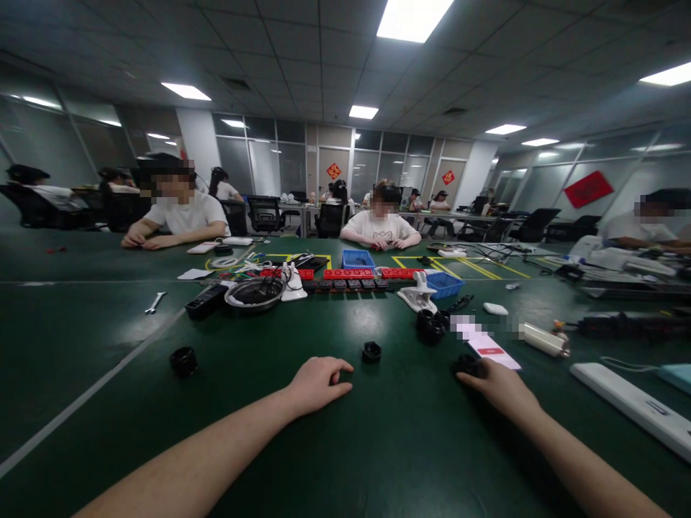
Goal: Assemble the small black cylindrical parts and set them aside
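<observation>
1. Your right hand [508,386] has its thumb and fingers closed round a black part [467,365], on the right half of the green bench [399,453], nearer your own edge than the far one; I cannot tell whether it is lifted
2. Your left hand [321,385] holds nothing; thumb and forefinger stand a little apart, just short of a black ring [371,352] and not touching it
3. That black ring is short, glossy and hollow, its uneven rim facing up; the part in your right hand is dark too, mostly covered by your fingers
4. One taller black cup [183,362] stands alone toward the left edge
5. A black cluster [430,328] lies beyond your right hand; its pieces overlap, so I cannot count them
6. Toward the far edge, at the middle, you have two blue trays [357,257], two white stands [293,285], three red strips [348,273] and one round dish [255,305]
7. Toward the left edge lies one wrench [155,303]
8. On the right lie one pale card [495,354] with a red label, one small white case [495,309] and one cream cylinder [543,339]; one long white bar [629,399] points toward your near right corner
9. Two people [183,212] sit at the far edge
</observation>
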### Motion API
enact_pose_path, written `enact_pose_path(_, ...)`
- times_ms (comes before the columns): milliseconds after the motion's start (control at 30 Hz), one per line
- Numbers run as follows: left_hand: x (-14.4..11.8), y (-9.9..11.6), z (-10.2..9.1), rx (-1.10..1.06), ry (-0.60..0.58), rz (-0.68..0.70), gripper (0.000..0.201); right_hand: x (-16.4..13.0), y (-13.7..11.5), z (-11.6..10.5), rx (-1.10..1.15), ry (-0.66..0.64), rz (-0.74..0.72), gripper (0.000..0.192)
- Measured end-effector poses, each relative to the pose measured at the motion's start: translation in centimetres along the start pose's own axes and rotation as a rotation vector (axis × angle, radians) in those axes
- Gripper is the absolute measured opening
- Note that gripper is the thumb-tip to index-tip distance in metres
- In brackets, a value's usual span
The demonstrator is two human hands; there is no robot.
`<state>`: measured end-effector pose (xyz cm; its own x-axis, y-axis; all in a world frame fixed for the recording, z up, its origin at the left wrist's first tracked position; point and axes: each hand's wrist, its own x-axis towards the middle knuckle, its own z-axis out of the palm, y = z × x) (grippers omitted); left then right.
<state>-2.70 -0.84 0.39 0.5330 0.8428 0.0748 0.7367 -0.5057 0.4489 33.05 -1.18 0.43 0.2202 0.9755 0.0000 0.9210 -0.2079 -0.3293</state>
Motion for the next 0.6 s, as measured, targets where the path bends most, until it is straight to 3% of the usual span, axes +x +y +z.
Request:
enact_pose_path(167, -0.1, 0.1, -0.2, 0.009, -0.001, -0.002, 0.032, 3.8, -1.1, 0.7, -0.064, 0.057, 0.105, 0.044)
enact_pose_path(367, -0.1, 0.0, 0.0, -0.001, 0.010, 0.003, 0.032, 6.2, -2.3, 1.2, -0.076, 0.059, 0.149, 0.042)
enact_pose_path(500, -0.1, -0.3, 0.1, -0.006, 0.023, 0.021, 0.031, 5.7, -2.3, 0.3, -0.090, 0.066, 0.132, 0.046)
enact_pose_path(600, 0.0, -0.4, 0.0, 0.008, 0.025, 0.034, 0.030, 3.6, -3.4, -1.3, -0.119, 0.113, 0.058, 0.047)
